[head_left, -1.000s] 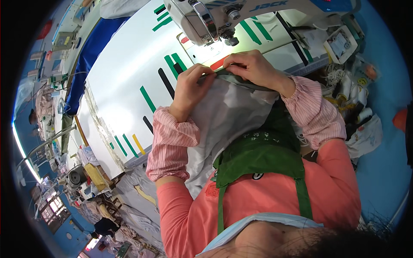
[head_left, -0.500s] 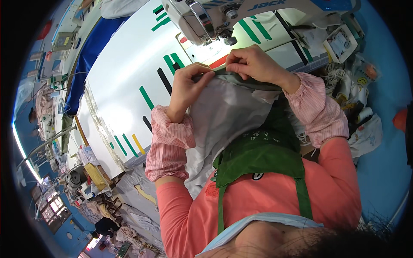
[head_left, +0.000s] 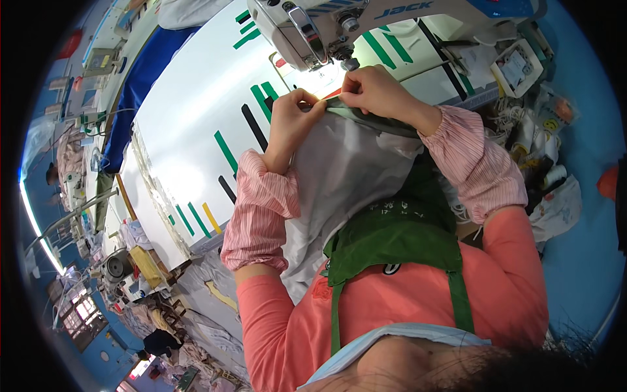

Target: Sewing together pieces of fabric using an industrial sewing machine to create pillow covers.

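Note:
A light grey piece of fabric with a darker green-grey edge hangs from both my hands over the front edge of the sewing table. My left hand pinches that edge between thumb and fingers. Close beside it, my right hand pinches the same edge, its fingertips bent down onto the cloth. Just beyond my fingers stands the lit needle area of a white sewing machine. Part of a red strip shows between my hands on the table.
Green and black tape strips mark the white tabletop. At the right are a small white tray and thread cones. Blue cloth lies along the far left edge. More machines and fabric piles stand farther left.
My hands have drawn closer together along the fabric edge. The left hand has moved right and its fingers now pinch nearer the right fingertips; the right has shifted slightly left.

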Motion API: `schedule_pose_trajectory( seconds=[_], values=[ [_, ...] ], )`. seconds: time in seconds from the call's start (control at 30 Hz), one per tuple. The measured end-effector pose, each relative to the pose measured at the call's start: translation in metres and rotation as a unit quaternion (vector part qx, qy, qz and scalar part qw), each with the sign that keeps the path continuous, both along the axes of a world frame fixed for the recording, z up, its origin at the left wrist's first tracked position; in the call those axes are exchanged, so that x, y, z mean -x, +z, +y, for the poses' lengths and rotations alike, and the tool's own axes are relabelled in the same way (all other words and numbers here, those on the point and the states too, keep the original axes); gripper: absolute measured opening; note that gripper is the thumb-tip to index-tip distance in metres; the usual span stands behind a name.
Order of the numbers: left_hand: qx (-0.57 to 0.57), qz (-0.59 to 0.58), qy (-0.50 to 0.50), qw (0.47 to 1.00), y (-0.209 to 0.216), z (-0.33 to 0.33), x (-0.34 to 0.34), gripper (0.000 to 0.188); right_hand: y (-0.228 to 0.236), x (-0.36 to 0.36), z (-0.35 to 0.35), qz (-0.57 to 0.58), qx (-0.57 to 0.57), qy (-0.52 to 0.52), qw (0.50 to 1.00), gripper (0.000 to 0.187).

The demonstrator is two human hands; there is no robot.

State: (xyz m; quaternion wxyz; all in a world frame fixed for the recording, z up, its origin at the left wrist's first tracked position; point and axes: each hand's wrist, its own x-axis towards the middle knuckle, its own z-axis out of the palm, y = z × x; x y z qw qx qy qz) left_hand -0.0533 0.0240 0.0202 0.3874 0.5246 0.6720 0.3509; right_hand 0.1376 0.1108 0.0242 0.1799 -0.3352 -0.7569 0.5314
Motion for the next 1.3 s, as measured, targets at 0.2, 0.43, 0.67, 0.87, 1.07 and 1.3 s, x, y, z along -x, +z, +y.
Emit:
schedule_pose_trajectory(
  seconds=[0.2, 0.43, 0.67, 0.87, 1.07, 1.3],
  values=[
    [-0.030, 0.115, 0.032, 0.992, -0.006, 0.017, -0.004, 0.021, -0.030, 0.018, 0.019, -0.038, -0.140, -0.020, 0.989, 0.014],
    [0.032, 0.045, 0.021, 0.998, -0.008, 0.025, 0.012, 0.015, -0.019, 0.014, 0.037, -0.044, -0.077, 0.036, 0.995, 0.016],
    [0.050, 0.000, -0.015, 0.999, 0.026, 0.008, 0.007, 0.018, 0.028, -0.004, 0.031, -0.037, 0.085, 0.099, 0.991, 0.018],
    [0.026, -0.082, -0.076, 0.993, 0.055, -0.020, -0.002, 0.013, 0.052, -0.024, 0.019, 0.016, 0.174, 0.205, 0.963, 0.019],
    [0.013, -0.111, -0.039, 0.993, 0.036, -0.011, -0.002, 0.013, 0.040, -0.013, 0.021, -0.068, 0.099, 0.128, 0.985, 0.021],
    [0.048, -0.054, 0.013, 0.997, 0.015, 0.006, 0.001, 0.014, 0.021, 0.002, 0.029, -0.084, 0.042, 0.080, 0.992, 0.023]
  ],
)
